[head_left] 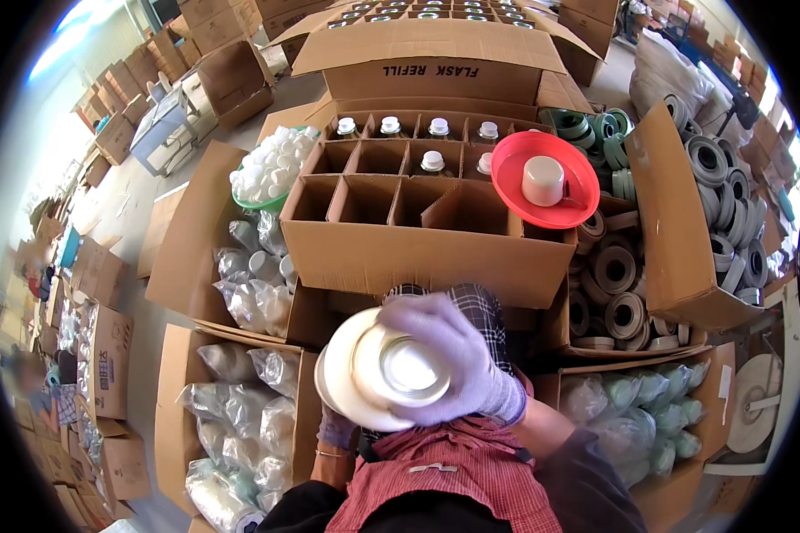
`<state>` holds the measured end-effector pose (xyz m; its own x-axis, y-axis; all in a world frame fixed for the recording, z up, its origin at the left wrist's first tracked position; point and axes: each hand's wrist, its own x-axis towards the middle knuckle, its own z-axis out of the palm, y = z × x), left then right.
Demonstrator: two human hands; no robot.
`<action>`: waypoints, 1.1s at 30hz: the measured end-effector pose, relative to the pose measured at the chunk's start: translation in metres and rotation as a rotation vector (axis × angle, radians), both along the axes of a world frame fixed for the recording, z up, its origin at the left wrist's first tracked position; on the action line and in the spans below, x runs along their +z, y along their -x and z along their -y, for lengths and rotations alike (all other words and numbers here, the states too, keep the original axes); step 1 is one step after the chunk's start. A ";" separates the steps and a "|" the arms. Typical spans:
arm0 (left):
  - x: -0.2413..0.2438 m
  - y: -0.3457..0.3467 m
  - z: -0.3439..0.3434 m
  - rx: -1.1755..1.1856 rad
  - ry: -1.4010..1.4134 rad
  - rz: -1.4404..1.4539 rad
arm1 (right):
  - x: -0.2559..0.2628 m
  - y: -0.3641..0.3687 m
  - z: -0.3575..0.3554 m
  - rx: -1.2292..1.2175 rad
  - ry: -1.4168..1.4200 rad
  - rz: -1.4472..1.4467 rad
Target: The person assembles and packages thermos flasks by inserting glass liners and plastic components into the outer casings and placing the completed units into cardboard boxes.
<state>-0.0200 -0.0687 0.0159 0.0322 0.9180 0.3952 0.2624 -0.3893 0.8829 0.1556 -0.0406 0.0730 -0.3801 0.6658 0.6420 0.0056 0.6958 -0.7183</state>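
Held over my lap is a round cream-white flask part (347,363) with a shiny glass-like centre. My gloved right hand (450,356) grips its upper right side, slightly blurred. From below, my gloved left hand (335,426) supports it, mostly hidden behind it. Beyond my knees stands a divided cardboard box (427,256), some of its cells holding bottles with white caps (433,160). A red plastic dish (507,180) with a cream cup (543,181) in it rests on the box's right corner. A green basin (267,200) heaped with small white caps (277,163) is at the box's left.
Cartons of plastic-wrapped parts (240,406) stand at my left, another with greenish wrapped parts (647,406) at my right. Grey ring-shaped parts (615,270) fill a carton at the right. A large open carton (433,80) stands ahead. People work far off at the left.
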 end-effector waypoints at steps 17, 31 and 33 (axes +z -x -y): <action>0.020 0.079 -0.053 -0.188 0.471 -0.022 | -0.091 -0.031 0.033 -0.337 0.219 -0.277; -0.017 -0.015 -0.109 -0.859 0.159 -0.721 | -0.223 -0.303 -0.014 -0.976 0.652 1.485; -0.022 -0.023 -0.112 -0.837 0.115 -0.693 | -0.283 -0.367 -0.004 -0.815 0.988 1.599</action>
